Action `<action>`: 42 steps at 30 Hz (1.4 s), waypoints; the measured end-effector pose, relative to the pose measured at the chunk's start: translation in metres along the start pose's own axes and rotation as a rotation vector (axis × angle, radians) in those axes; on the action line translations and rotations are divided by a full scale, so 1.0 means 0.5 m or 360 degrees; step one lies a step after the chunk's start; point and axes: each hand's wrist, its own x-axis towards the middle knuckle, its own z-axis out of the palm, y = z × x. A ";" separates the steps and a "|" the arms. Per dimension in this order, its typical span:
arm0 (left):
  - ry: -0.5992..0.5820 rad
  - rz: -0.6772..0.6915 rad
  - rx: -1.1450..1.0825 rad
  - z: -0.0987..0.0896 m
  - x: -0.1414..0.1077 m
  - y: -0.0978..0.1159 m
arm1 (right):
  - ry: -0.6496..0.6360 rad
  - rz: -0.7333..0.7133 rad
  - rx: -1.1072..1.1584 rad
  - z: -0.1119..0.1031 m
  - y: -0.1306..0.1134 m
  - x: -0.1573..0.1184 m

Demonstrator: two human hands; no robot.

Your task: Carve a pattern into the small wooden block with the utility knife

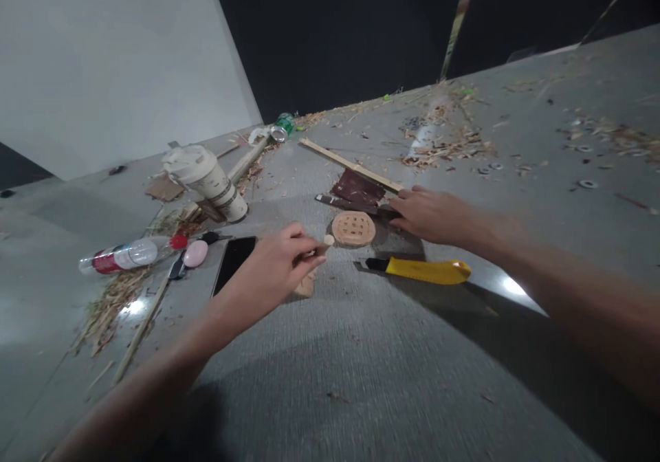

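Note:
My left hand [289,259] pinches a small pale wooden piece [328,242] between thumb and fingers, above the grey surface. Partly hidden under that hand lies a wooden block [305,286]. Just to the right is a rounded wooden disc [353,228] with several small square holes. My right hand [425,211] is closed round the near end of a dark flat strip [343,203], beside a dark brown sheet [357,187]. A long wooden stick [350,165] ends close to its fingers. A yellow utility knife [427,271], blade out, lies below the right hand.
A phone [236,264] lies left of my left hand. Farther left are a lidded paper cup [209,181], a plastic bottle [121,256] and a pink rounded object [196,254]. A green can [282,127] lies at the back. Wood shavings [454,149] and metal washers [586,184] are scattered rightward.

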 end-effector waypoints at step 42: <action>-0.0085 -0.0177 0.0027 -0.016 -0.006 0.009 | 0.0320 -0.0171 0.0948 -0.086 -0.147 -0.032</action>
